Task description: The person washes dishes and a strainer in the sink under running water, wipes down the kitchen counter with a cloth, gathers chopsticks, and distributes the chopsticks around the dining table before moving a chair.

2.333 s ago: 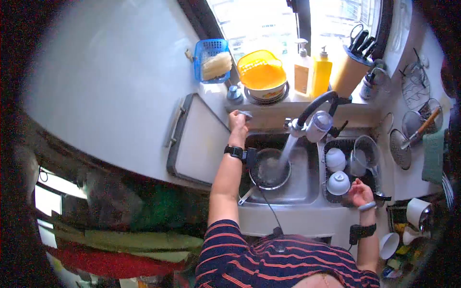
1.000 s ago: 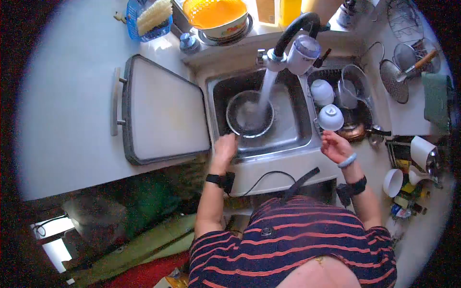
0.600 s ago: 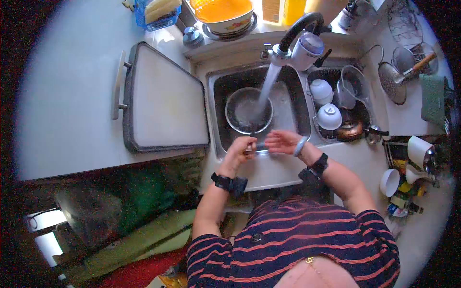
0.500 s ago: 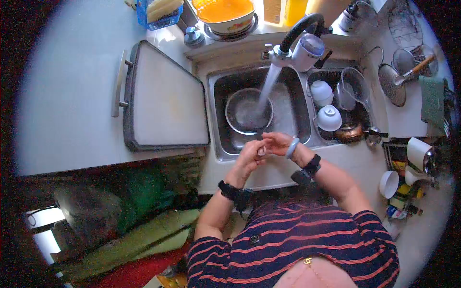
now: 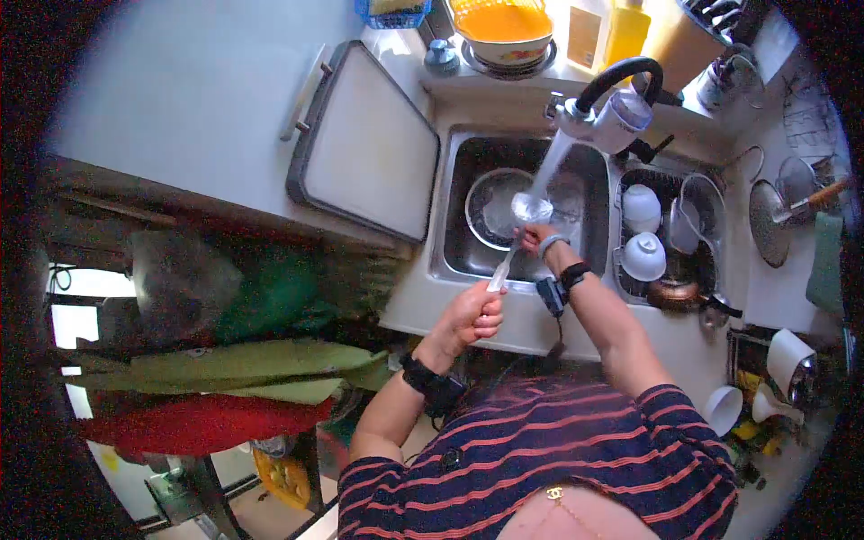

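Ladle (image 5: 501,270) in left hand (image 5: 472,315), fist closed round handle; its head is just beyond right hand (image 5: 540,239), under tap water (image 5: 552,164). Right fingers curled near its neck, can't tell if gripping. Metal bowl (image 5: 490,209) beyond left hand.

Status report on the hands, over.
Left hand gripping utensil handle; right hand near its head. Utensil head under running water. Pot close by.
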Motion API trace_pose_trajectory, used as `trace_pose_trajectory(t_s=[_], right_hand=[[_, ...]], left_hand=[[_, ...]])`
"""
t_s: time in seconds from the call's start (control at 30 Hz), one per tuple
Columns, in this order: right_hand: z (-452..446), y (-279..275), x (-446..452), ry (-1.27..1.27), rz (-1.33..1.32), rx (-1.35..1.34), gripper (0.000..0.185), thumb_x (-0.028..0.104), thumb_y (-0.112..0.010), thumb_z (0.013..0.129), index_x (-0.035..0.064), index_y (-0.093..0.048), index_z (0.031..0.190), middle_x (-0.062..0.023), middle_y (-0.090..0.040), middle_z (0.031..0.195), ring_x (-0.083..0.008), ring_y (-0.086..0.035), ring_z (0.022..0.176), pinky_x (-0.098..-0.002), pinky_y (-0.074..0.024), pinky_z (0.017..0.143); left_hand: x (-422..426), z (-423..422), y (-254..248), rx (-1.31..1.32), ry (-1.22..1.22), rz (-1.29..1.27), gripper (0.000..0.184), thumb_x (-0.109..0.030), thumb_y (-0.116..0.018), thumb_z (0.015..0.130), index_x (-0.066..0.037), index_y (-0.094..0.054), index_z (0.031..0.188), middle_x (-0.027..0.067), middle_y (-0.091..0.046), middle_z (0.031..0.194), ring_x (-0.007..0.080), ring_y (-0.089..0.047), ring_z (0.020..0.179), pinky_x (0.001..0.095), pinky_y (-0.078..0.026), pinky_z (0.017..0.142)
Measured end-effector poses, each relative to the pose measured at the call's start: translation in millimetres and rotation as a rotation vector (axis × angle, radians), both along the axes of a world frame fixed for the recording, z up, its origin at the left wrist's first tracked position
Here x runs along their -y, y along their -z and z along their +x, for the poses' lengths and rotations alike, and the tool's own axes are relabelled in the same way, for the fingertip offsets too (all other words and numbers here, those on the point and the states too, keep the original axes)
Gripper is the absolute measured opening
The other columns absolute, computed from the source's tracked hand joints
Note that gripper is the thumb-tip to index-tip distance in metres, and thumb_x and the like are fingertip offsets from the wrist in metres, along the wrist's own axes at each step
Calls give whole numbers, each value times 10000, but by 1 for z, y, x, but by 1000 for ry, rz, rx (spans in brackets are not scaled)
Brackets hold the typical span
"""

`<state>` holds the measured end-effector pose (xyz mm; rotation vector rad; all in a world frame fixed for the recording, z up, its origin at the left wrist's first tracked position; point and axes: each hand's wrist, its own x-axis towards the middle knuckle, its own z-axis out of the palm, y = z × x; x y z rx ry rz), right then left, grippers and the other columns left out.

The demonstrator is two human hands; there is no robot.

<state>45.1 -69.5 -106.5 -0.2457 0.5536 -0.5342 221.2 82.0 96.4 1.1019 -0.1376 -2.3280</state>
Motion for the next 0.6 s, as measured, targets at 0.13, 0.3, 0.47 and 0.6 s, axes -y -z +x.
trace_pose_trajectory(t_s=[0.13, 0.3, 0.47, 0.6], right_hand=[[-6, -7, 5, 349, 165, -631, 216, 167, -559, 781, -2, -566, 916, -88, -582, 695, -182, -608, 609, -264, -501, 476], [-26, 72, 38, 310, -694, -1790, 308, 277, -491, 817, -10, -603, 803, -164, -604, 712, -276, -615, 658, -380, -499, 515], [-31, 45, 40, 303, -448, -1511, 397, 267, -386, 858, -47, -588, 724, -172, -575, 608, -253, -616, 660, -392, -480, 525], [-10, 113, 36, 549, -276, -549, 312, 210, -463, 840, 24, -516, 596, -120, -539, 564, -197, -561, 504, -315, -402, 367]], left_hand=[[-4, -6, -5, 0, 29, -6, 92, -142, -387, 876, -114, -400, 963, -39, -252, 489, 51, -221, 338, 188, -182, 271], [-4, -17, -14, -14, 4, -22, 96, -114, -376, 876, -93, -409, 963, -31, -275, 509, 51, -234, 350, 182, -192, 270], [0, -11, -10, -85, 13, -9, 124, -104, -367, 874, -92, -411, 989, -30, -282, 516, 51, -234, 354, 183, -189, 273], [12, -5, -3, -96, 50, -14, 135, -94, -368, 867, -87, -409, 996, -31, -280, 514, 51, -232, 354, 186, -184, 275]])
